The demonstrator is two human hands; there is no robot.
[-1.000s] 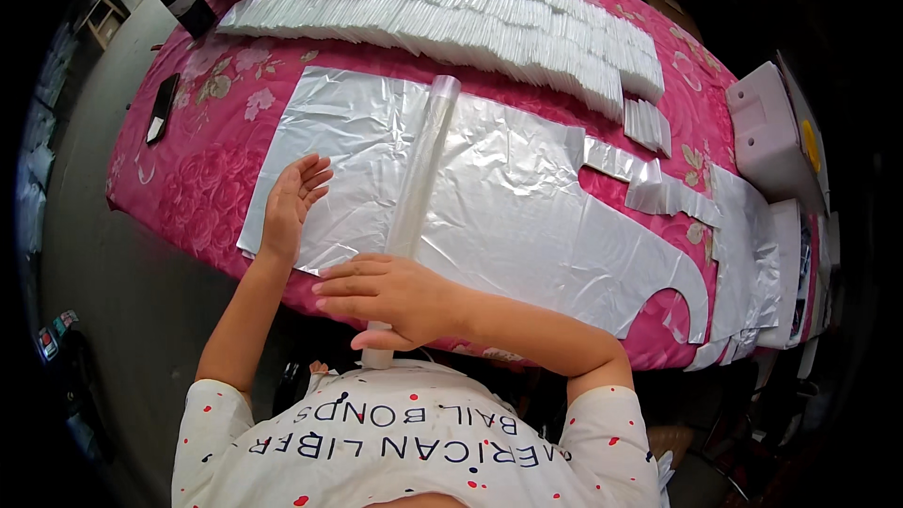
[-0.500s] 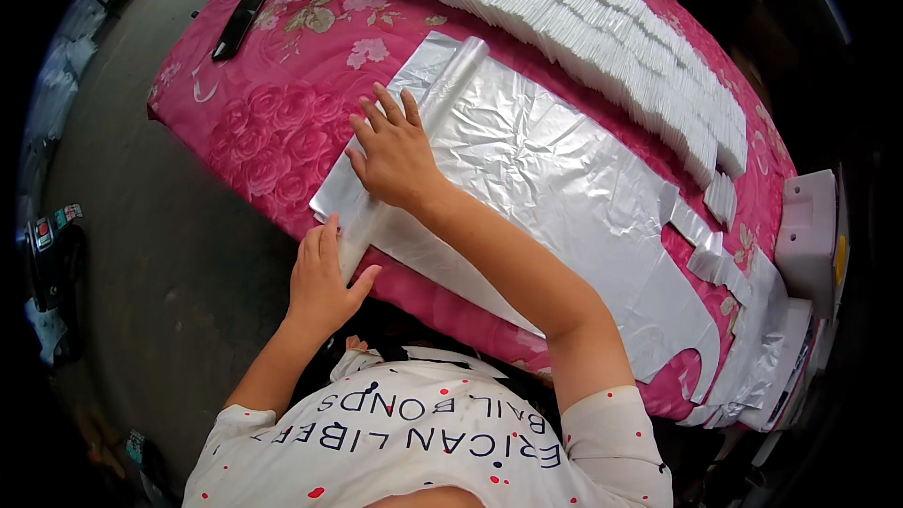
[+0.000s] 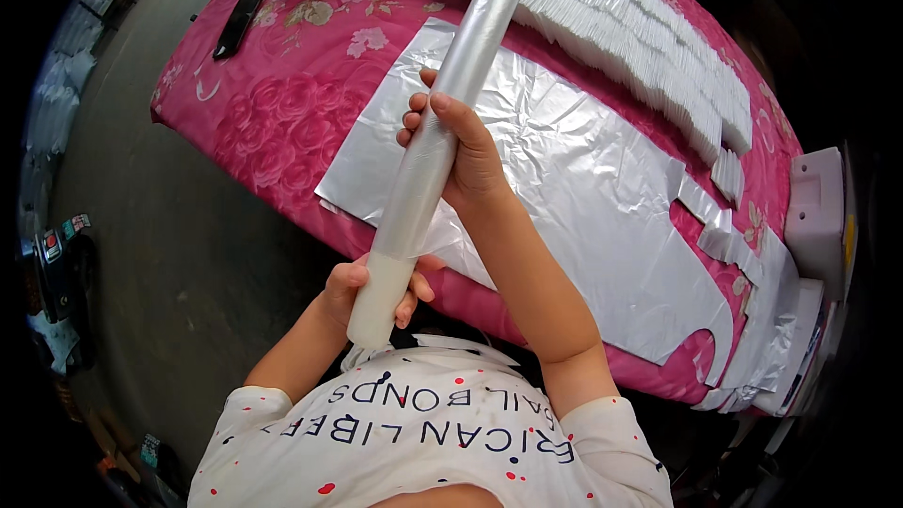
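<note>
A long roll of clear, whitish plastic film (image 3: pixel 414 188) is raised slantwise above the table, its milky lower end close to my shirt. My right hand (image 3: pixel 463 146) is wrapped round the roll's middle, thumb on top. Near the bottom end, my left hand (image 3: pixel 353 287) grips it, some of its fingers showing past the far side. Beneath lies a flat stack of silvery plastic bags (image 3: pixel 583 188), creased, with curved cut-outs and handle strips at its right end. The roll covers part of the stack's left portion.
A pink flowered cloth (image 3: pixel 273 136) covers the table. Long rows of folded white plastic packs (image 3: pixel 621 47) line the far side. A black phone (image 3: pixel 239 24) lies at the far left. At the right edge stands a white plastic box (image 3: pixel 816 216).
The roll has come up off the bag stack. My right hand, earlier spread flat over it, now wraps its middle, and my left hand has closed round its lower end.
</note>
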